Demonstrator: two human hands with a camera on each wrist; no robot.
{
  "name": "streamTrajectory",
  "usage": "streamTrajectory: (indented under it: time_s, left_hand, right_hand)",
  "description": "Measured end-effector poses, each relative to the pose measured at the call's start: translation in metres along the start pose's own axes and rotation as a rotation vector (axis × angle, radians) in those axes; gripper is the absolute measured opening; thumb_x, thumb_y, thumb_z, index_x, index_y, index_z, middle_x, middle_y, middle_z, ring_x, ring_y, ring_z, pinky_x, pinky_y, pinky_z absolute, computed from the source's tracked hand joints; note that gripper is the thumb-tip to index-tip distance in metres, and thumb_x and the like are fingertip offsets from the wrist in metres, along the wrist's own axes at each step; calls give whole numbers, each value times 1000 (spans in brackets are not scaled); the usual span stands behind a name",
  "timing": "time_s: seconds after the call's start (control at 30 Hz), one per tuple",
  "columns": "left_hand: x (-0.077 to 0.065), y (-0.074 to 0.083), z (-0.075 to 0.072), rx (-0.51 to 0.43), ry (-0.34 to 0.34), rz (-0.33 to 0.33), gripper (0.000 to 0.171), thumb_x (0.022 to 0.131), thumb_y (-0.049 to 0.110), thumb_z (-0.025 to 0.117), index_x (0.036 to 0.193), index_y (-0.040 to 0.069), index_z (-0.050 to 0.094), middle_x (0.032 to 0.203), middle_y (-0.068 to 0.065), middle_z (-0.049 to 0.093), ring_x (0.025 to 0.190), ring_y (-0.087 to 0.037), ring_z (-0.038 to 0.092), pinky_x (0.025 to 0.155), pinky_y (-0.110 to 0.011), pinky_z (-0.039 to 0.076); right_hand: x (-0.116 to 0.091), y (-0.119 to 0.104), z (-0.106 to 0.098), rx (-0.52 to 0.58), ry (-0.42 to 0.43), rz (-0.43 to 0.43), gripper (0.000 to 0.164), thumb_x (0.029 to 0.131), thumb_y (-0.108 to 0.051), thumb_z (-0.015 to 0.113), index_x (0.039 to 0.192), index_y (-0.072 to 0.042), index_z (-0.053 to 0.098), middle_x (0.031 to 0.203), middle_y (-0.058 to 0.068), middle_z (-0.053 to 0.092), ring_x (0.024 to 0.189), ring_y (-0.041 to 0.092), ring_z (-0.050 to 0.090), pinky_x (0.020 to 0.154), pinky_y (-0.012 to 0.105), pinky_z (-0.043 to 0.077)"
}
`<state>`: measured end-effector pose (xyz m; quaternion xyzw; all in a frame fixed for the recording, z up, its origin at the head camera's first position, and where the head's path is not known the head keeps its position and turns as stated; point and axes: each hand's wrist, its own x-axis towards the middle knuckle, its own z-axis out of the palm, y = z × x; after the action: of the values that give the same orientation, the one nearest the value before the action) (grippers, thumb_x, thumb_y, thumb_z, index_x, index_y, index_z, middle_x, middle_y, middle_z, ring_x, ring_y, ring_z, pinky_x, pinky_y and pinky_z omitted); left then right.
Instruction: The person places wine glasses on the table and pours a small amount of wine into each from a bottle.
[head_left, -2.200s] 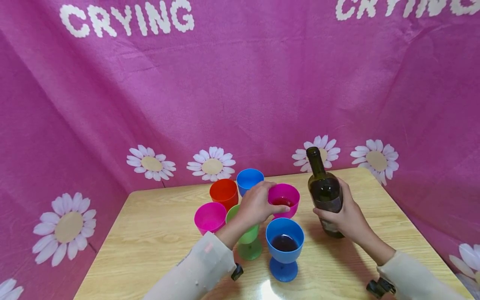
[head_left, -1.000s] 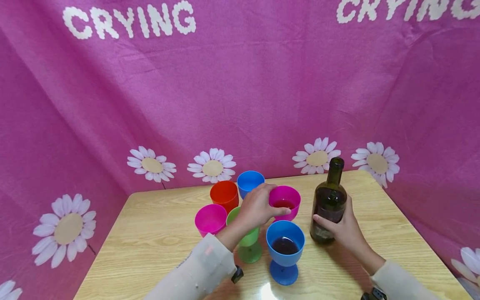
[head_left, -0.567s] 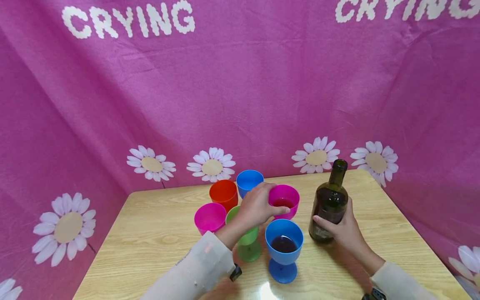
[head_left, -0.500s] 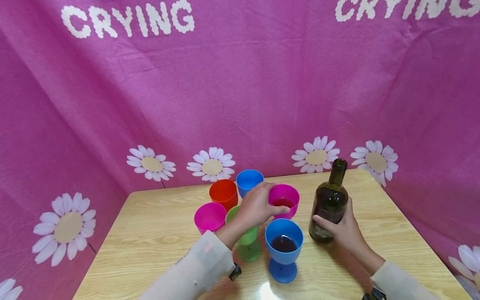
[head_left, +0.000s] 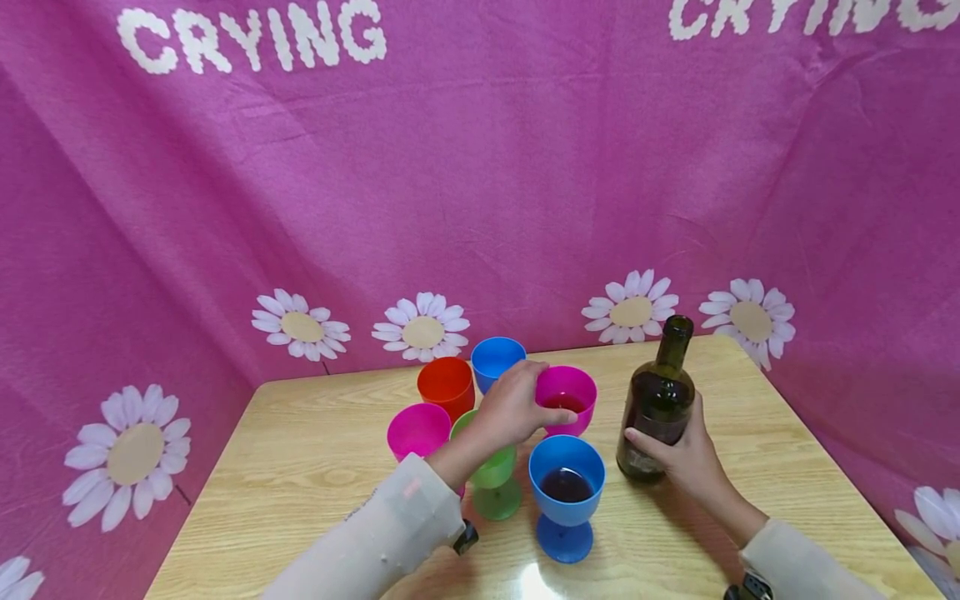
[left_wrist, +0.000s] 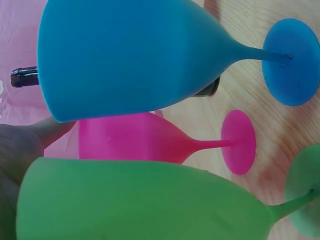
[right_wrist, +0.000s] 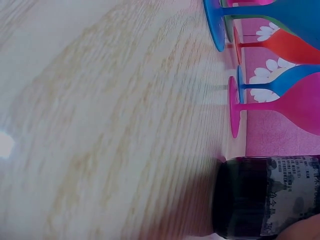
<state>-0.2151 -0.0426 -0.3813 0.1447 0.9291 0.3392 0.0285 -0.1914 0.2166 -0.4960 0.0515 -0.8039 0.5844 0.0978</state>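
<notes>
Remote feed, I log: stemmed plastic goblets (head_left: 567,510) in blue, hot pink, red-orange and green; dark-green glass bottle (head_left: 662,402); pale wood-grained tabletop (head_left: 300,467); magenta cloth backdrop (head_left: 480,183) with white, yellow-centred daisies (head_left: 422,332).

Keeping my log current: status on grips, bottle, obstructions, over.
Left grip on rightmost pink goblet; right grip around bottle. Bottle mouth-up, not pouring. Possible obstacle: nearer blue goblet, in front of that pink one.

Magenta cloth (head_left: 480,183) with white daisies (head_left: 422,329) and "CRYING" lettering (head_left: 325,33) is hanging behind a wood-grain table (head_left: 315,458), which is showing white glare (head_left: 534,581).
</notes>
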Motion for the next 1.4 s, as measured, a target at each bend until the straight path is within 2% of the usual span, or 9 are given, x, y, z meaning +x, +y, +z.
streamTrajectory:
  time_s: [0.13, 0.37, 0.53, 0.6, 0.7, 0.83, 1.03, 1.17, 1.4]
  left_hand:
    - [0, 3, -4, -7, -20, -2, 83, 82, 32, 89, 150, 6, 49, 135, -8, 59, 122, -25, 57, 76, -30, 61]
    - [-2, 5, -16, -17, -18, 12, 84, 83, 37, 87, 152, 8, 49, 150, -9, 54, 139, -29, 48, 97, -43, 57]
    - [-12, 0, -28, -50, -5, 5, 85, 83, 39, 87, 154, 11, 48, 154, -8, 50, 142, -30, 47, 101, -48, 55]
    - [-18, -3, -33, -73, 3, 4, 86, 83, 39, 87, 155, 13, 47, 156, -7, 48, 143, -30, 46, 100, -50, 55]
    - [-29, -8, -39, -118, 21, 9, 88, 83, 39, 87, 156, 12, 45, 157, -8, 46, 144, -32, 44, 98, -53, 56]
    - [-45, -15, -46, -166, 51, 8, 92, 81, 38, 88, 156, 10, 43, 157, -10, 45, 143, -35, 43, 97, -56, 56]
    - [-66, -28, -57, -213, 55, -23, 98, 78, 37, 91, 158, 11, 40, 157, -9, 43, 143, -35, 43, 95, -57, 56]
    - [-77, -38, -65, -189, 55, -32, 97, 77, 35, 92, 156, 10, 43, 156, -10, 45, 143, -36, 43, 96, -59, 55]
    - [-88, -49, -68, -175, 46, -14, 91, 75, 31, 94, 152, 9, 49, 154, -10, 50, 143, -36, 44, 99, -58, 54]
  right_hand:
    - [0, -1, -1, 5, 3, 2, 105, 92, -17, 80, 161, -20, 1, 157, 23, 34, 139, 40, 38, 114, 69, 29]
    - [0, -1, -1, 13, 9, 19, 107, 92, -17, 80, 162, -22, -1, 157, 22, 35, 138, 37, 38, 115, 67, 29]
    - [-1, 0, 1, -15, 26, 13, 103, 92, -16, 80, 161, -20, 4, 154, 17, 41, 131, 17, 42, 110, 32, 36]
    - [0, 1, 1, -22, 26, 14, 103, 91, -16, 80, 161, -20, 5, 154, 15, 41, 130, 15, 42, 107, 27, 36]
    - [0, 1, 0, -3, 19, 15, 105, 91, -16, 80, 162, -21, 2, 156, 19, 38, 136, 26, 41, 115, 44, 35]
    - [1, 2, -1, 22, 6, 29, 110, 92, -16, 80, 163, -22, -3, 158, 24, 33, 140, 42, 35, 114, 69, 27]
    - [2, 0, -1, 27, 5, 48, 111, 91, -17, 81, 163, -24, -4, 159, 24, 32, 142, 43, 34, 116, 71, 25]
    - [1, 0, 0, 28, 0, 48, 112, 92, -17, 80, 163, -24, -5, 159, 25, 31, 141, 44, 33, 115, 72, 25]
    - [1, 2, 0, 28, 8, 31, 109, 91, -18, 81, 162, -22, -1, 157, 23, 34, 138, 40, 37, 114, 69, 28]
